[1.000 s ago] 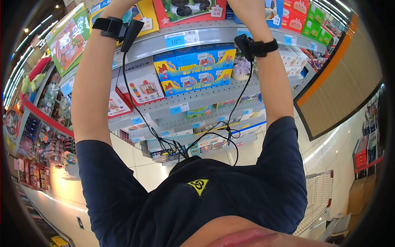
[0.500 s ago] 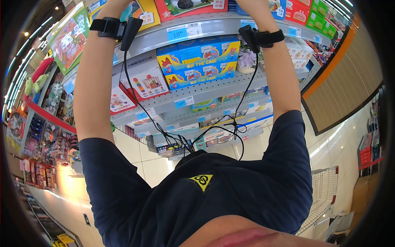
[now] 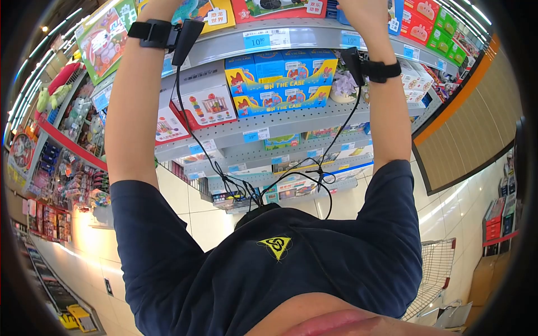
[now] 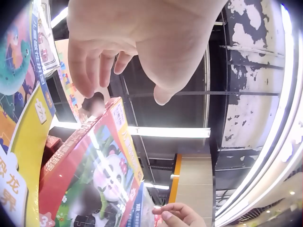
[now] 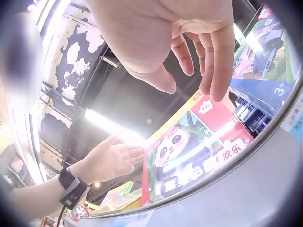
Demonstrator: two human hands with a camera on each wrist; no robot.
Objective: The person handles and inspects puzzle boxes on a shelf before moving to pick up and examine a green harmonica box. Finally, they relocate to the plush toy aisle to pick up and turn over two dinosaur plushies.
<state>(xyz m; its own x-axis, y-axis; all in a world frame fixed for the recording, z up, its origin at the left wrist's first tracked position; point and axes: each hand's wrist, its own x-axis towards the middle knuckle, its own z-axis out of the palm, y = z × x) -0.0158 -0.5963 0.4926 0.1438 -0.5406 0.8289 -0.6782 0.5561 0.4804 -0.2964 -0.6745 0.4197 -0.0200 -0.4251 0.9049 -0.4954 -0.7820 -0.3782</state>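
Observation:
Both arms reach up to the top shelf (image 3: 291, 42); in the head view the hands are cut off above the frame. A red puzzle box with a panda picture (image 4: 94, 179) stands on that shelf. My left hand (image 4: 124, 90) hovers just above the box's upper corner, fingers relaxed and holding nothing. My right hand (image 5: 189, 80) hangs before the same panda box (image 5: 189, 156), fingers straight and empty. In the right wrist view the left hand (image 5: 113, 158) is spread near the box's left edge; I cannot tell whether it touches the box.
A yellow puzzle box (image 4: 19, 142) stands left of the red one. Lower shelves carry blue "ON THE CASE" boxes (image 3: 277, 81) and white toy boxes (image 3: 204, 106). A wire shopping cart (image 3: 434, 274) stands on the tiled floor at the right.
Both arms stay raised. In the head view the shelves and the right wrist have drifted a little to the right and down.

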